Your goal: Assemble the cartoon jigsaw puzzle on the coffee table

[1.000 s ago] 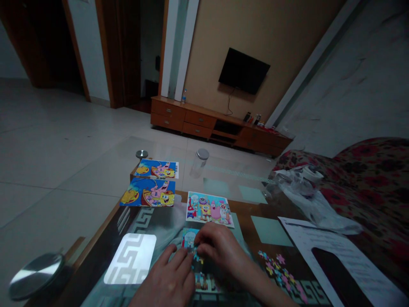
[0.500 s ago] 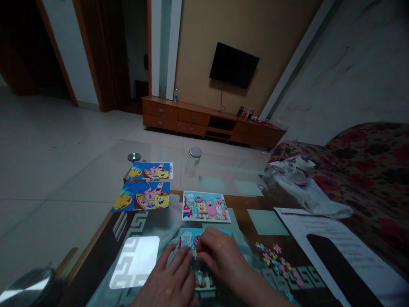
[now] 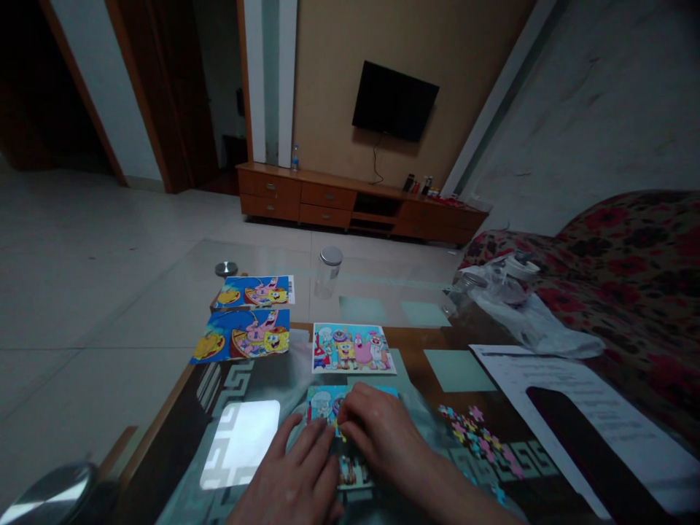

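Note:
A jigsaw puzzle (image 3: 322, 401), partly assembled with cartoon figures, lies on the glass table under both hands, which hide much of its middle. My left hand (image 3: 298, 467) rests flat along its left side, fingers stretched out and fingertips on the puzzle. Over the centre, my right hand (image 3: 377, 430) has thumb and fingers pinched together on a puzzle piece that is mostly hidden. Just beyond is a picture card (image 3: 354, 350) showing the same cartoon group. Loose puzzle pieces (image 3: 481, 440) in pink, yellow and blue are scattered to the right.
Two blue cartoon sheets (image 3: 246, 337) lie at the left. A lidded clear jar (image 3: 328, 273) stands farther back. On the right are printed papers (image 3: 525, 372), a black phone (image 3: 580, 437) and a plastic bag (image 3: 519, 313). A patterned sofa (image 3: 628, 255) borders the table.
My right hand's fingertips have shifted slightly on the puzzle, covering a light-blue piece that showed between the hands. My left hand stays on the puzzle. The camera view has tilted a little.

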`<state>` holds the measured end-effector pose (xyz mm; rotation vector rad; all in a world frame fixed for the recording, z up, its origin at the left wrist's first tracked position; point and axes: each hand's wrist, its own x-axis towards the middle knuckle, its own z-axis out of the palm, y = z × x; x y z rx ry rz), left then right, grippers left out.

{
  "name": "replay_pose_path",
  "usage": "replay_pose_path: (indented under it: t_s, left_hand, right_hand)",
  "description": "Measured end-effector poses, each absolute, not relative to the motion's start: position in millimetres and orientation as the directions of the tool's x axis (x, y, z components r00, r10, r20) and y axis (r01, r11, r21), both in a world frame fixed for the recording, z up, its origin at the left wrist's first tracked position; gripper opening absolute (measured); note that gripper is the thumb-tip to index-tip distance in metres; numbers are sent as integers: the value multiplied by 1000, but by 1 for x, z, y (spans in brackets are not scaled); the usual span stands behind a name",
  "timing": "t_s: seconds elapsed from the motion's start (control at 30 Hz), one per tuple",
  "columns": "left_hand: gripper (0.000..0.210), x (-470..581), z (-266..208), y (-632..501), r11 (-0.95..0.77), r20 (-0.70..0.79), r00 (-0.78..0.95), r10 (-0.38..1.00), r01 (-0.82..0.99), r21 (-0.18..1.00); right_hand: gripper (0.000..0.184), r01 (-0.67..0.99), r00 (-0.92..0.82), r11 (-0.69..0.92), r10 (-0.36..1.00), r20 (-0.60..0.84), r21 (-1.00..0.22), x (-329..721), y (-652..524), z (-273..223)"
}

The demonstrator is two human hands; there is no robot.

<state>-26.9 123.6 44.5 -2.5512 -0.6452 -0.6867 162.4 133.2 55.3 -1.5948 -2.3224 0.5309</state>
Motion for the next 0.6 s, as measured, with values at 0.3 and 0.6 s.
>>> replay_pose_path:
  t_s: [0.3,0.6]
  left_hand:
    - [27,-25,42,123,-833,509,797,323,495,-246]
    - [22,-25,34,120,-851,435,767,472,524,0]
  right_hand:
    - [9,826,-332,312,942,42,-470,174,130,70]
    - [15,801,-288,288,954,84,-525,191,123,75]
